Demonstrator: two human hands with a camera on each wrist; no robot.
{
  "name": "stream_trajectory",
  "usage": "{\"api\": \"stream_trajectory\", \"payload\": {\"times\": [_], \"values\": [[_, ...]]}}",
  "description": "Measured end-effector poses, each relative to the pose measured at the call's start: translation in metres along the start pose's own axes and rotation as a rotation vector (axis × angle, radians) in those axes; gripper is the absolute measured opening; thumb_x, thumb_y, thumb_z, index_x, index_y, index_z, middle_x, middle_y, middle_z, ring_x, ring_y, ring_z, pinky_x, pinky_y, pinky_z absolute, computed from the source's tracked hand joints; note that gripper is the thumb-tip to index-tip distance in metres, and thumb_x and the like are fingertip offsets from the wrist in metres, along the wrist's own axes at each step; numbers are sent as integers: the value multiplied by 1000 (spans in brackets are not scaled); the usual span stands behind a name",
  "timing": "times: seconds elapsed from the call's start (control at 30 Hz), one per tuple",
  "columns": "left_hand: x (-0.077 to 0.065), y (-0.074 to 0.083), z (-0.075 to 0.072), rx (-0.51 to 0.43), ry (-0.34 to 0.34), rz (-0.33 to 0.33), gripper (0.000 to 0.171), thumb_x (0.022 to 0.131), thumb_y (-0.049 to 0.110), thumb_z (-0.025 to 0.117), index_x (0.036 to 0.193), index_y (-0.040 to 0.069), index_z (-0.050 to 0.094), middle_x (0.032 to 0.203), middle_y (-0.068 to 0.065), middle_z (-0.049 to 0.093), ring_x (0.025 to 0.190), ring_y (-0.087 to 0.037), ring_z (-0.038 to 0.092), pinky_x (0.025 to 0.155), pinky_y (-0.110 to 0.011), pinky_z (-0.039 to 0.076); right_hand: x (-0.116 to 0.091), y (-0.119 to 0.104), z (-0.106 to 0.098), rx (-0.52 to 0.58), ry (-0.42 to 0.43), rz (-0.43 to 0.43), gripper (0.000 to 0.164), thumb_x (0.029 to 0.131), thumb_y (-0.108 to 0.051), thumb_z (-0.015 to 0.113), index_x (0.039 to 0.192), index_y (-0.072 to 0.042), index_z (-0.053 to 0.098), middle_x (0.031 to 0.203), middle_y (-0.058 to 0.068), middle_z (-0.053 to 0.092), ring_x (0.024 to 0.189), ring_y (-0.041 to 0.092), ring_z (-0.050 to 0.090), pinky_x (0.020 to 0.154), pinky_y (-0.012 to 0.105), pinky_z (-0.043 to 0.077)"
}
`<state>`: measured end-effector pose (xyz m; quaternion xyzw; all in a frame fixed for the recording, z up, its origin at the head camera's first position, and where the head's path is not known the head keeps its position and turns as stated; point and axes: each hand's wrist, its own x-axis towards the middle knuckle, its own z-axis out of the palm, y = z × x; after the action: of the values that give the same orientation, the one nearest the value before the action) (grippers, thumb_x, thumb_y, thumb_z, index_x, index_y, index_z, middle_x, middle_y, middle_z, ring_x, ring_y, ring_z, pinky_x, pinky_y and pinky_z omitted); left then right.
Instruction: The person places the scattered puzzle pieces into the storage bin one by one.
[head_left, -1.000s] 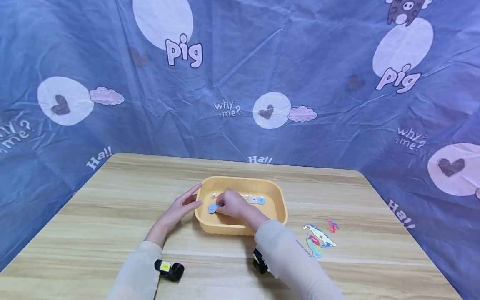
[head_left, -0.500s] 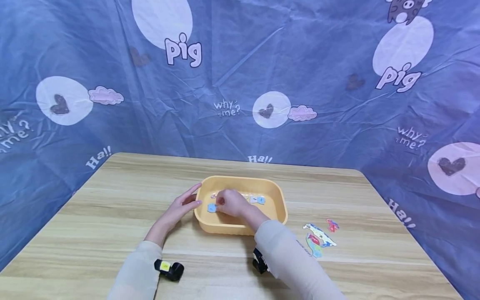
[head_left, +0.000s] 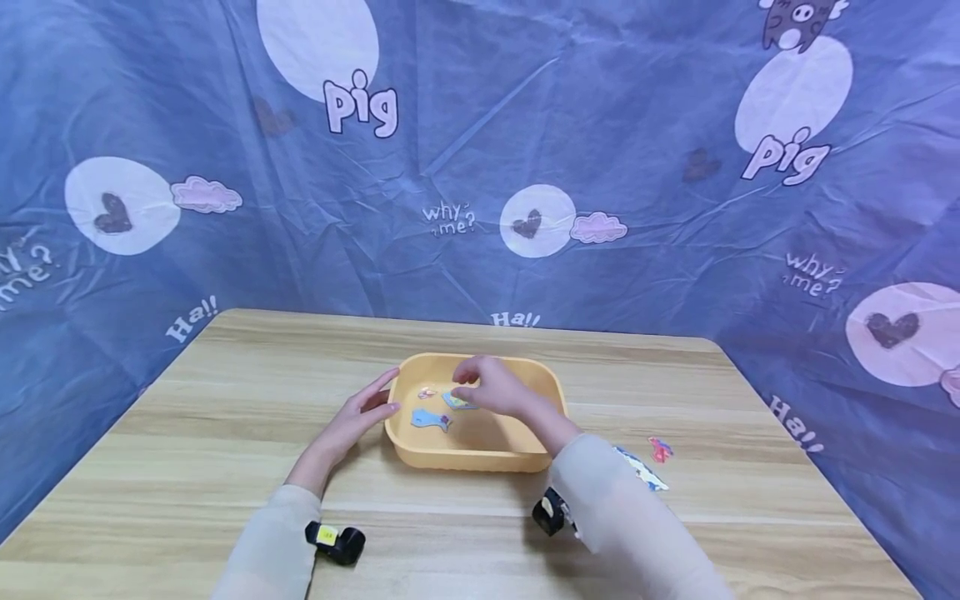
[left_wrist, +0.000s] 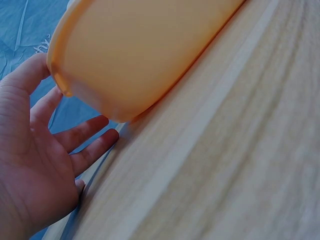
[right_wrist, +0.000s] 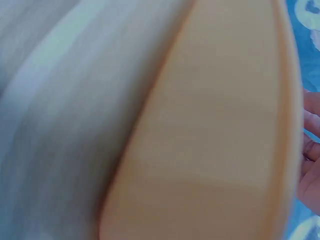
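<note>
A yellow-orange tray (head_left: 472, 460) stands on the table with several flat cut-out pieces in it. At its left end my left hand (head_left: 358, 423) rests against the rim, thumb and fingers extended; the left wrist view shows this hand (left_wrist: 42, 155) with fingertips along the tray wall (left_wrist: 125, 65). My right hand (head_left: 491, 387) hovers inside the tray with thumb and fingers apart. Just under its fingertips is a blue-and-yellow cut-out (head_left: 454, 401). Nearer the left wall lie a blue cut-out (head_left: 427, 418) and a small pinkish cut-out (head_left: 427, 392). The right hand and arm hide part of the tray floor.
Right of the tray, on the wooden table (head_left: 262, 375), lie a red cut-out (head_left: 661, 450) and a blue-and-white cut-out (head_left: 643, 472), partly covered by the right sleeve (head_left: 622, 517). A blue printed cloth (head_left: 465, 283) hangs behind the table.
My right hand has moved away from the blue cut-out, to the right and farther back, and its fingers have spread. That cut-out now shows whole. The left hand stays at the rim.
</note>
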<state>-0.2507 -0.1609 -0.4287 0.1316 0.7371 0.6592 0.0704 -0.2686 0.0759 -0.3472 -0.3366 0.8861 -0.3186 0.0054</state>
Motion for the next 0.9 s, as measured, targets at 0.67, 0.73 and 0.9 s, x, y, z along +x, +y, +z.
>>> {"api": "stream_trajectory", "payload": {"times": [0.67, 0.73, 0.9], "values": [[-1, 0, 2, 6, 11, -27, 55, 85, 19, 54, 135, 20, 31, 132, -14, 34, 118, -28, 33, 95, -46, 25, -89, 42, -78, -11, 229, 169, 23, 80, -12, 61, 97, 3, 60, 93, 15, 60, 84, 24, 54, 71, 36, 44], [-1, 0, 2, 5, 11, -25, 56, 85, 20, 54, 135, 20, 31, 132, -14, 34, 118, -28, 33, 95, -46, 25, -101, 51, -82, -20, 256, 192, 21, 80, -11, 61, 96, 3, 60, 92, 13, 60, 83, 24, 54, 71, 36, 45], [-2, -1, 0, 1, 5, -13, 58, 84, 22, 56, 135, 19, 30, 132, -16, 34, 118, -29, 33, 95, -46, 24, -131, 68, -91, -59, 308, 231, 17, 79, -6, 60, 93, 4, 60, 87, 11, 60, 80, 24, 55, 66, 33, 47]]}}
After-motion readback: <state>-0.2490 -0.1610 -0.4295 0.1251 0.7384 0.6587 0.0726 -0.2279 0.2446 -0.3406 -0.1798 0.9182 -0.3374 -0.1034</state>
